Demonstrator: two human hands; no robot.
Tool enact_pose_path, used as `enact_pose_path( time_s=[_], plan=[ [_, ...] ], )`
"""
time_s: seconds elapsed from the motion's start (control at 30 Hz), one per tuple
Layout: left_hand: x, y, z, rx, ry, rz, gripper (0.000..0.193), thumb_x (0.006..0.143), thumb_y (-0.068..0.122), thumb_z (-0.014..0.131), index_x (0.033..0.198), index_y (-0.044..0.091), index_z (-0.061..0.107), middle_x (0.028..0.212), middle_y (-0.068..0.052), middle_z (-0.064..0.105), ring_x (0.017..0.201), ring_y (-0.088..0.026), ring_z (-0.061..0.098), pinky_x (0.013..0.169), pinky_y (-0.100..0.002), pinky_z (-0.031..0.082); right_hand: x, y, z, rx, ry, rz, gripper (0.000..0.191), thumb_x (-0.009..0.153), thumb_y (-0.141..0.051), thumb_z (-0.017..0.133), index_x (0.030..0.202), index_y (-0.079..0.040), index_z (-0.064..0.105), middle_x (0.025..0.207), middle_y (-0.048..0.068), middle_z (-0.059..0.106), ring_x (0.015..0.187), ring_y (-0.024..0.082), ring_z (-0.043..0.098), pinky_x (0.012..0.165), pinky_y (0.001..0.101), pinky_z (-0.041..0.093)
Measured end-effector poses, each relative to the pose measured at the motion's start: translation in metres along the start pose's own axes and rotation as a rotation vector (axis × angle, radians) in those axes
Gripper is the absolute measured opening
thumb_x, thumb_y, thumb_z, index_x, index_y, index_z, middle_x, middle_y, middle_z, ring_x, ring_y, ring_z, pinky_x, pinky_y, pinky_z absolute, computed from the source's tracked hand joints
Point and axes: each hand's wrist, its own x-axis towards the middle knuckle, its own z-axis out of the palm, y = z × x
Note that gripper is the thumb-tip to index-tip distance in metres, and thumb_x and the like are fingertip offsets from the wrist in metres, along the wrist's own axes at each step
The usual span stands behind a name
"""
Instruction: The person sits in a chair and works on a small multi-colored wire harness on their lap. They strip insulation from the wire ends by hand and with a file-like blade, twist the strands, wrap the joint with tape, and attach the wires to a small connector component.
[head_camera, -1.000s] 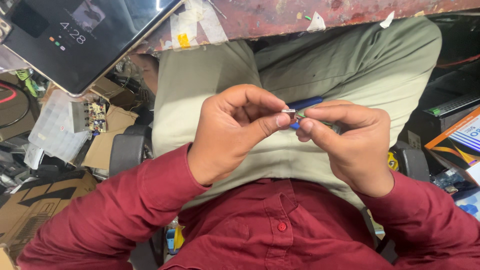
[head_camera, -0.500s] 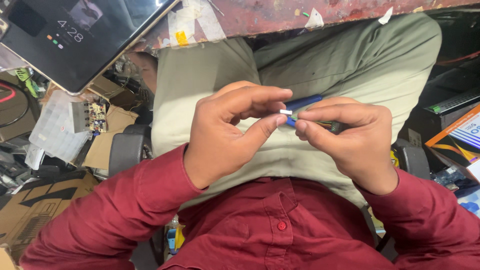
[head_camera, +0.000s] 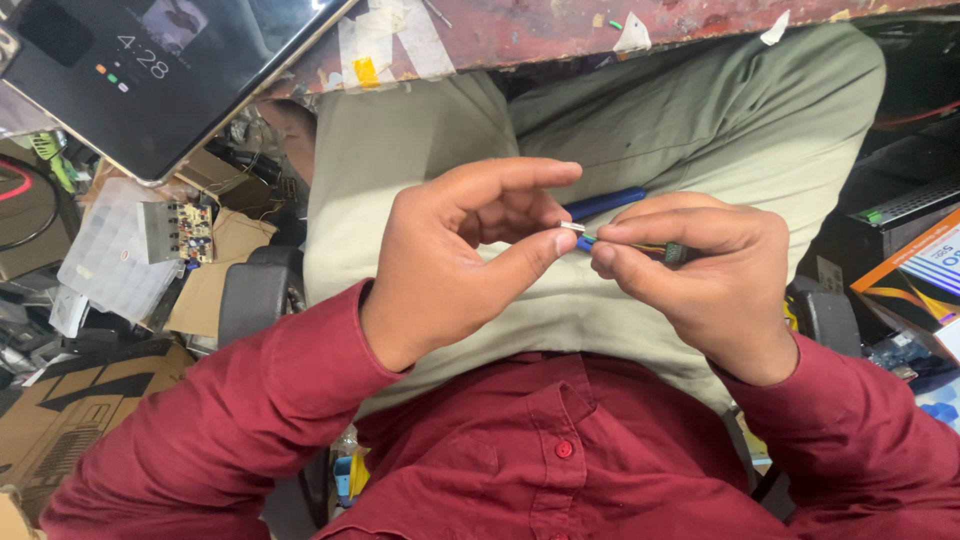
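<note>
Over my lap in olive trousers, my left hand (head_camera: 455, 255) and my right hand (head_camera: 700, 275) meet fingertip to fingertip. Between them is a small silver metal piece (head_camera: 571, 227), pinched by my left thumb and middle finger, with the forefinger stretched out above it. My right hand grips a thin stick-like part with a dark ridged end (head_camera: 674, 252) that pokes out past the fingers. A blue pen-like tool (head_camera: 603, 204) lies on my thigh just behind the hands.
A worn reddish bench edge (head_camera: 560, 30) with tape scraps runs along the top. A dark tablet (head_camera: 150, 70) overhangs it at upper left. Left of my chair lie a clear plastic box (head_camera: 105, 260), a circuit board (head_camera: 185, 228) and cardboard. Boxes stand at right.
My left forefinger has lifted off and straightened above the small piece, and the left thumb has slid along under it. My right hand has stayed almost still.
</note>
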Motion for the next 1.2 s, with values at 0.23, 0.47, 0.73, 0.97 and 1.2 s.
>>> enact_pose_path(
  time_s=[0.23,0.47,0.73,0.97,1.2],
  plan=[
    [-0.002,0.002,0.001,0.047,-0.010,0.090,0.036,0.099,-0.004,0.076,0.134,0.002,0.067,0.107,-0.009,0.074,0.099,-0.011,0.075,0.090,-0.025,0.064,0.000,-0.001,0.001,0.028,0.006,0.020,0.012,0.088,0.004,0.079,0.099,0.002,0.076,0.100,0.013,0.076,0.085,0.016,0.075,0.074,0.0248,0.060],
    [-0.003,0.006,0.001,0.190,-0.002,0.095,0.037,0.095,0.000,0.078,0.131,0.004,0.068,0.108,-0.007,0.074,0.099,-0.012,0.077,0.090,-0.026,0.066,0.001,0.000,0.000,0.021,-0.021,-0.012,0.012,0.087,0.003,0.080,0.099,0.002,0.077,0.099,0.013,0.076,0.085,0.015,0.074,0.074,0.0250,0.059],
    [0.001,-0.002,0.004,-0.129,-0.022,-0.171,0.040,0.092,0.001,0.077,0.131,0.000,0.067,0.102,-0.006,0.073,0.090,-0.008,0.069,0.077,-0.023,0.058,0.005,0.003,0.001,-0.012,-0.032,-0.037,0.014,0.083,0.002,0.081,0.097,0.000,0.078,0.096,0.012,0.077,0.083,0.014,0.073,0.070,0.0243,0.056],
    [0.002,-0.011,0.003,-0.213,0.030,-0.169,0.032,0.094,-0.002,0.075,0.125,-0.002,0.068,0.103,-0.007,0.074,0.092,-0.009,0.071,0.079,-0.023,0.058,0.004,0.008,0.005,0.072,-0.022,-0.002,0.018,0.086,0.002,0.080,0.103,0.001,0.078,0.103,0.012,0.076,0.089,0.016,0.072,0.079,0.0251,0.057],
    [0.004,-0.010,0.004,-0.187,0.043,-0.108,0.030,0.095,-0.002,0.075,0.123,-0.003,0.068,0.106,-0.009,0.074,0.097,-0.011,0.072,0.085,-0.026,0.060,0.005,0.011,0.006,0.281,-0.036,0.057,0.021,0.088,0.008,0.073,0.109,0.004,0.076,0.107,0.014,0.072,0.094,0.019,0.072,0.084,0.0287,0.059]
  ],
)
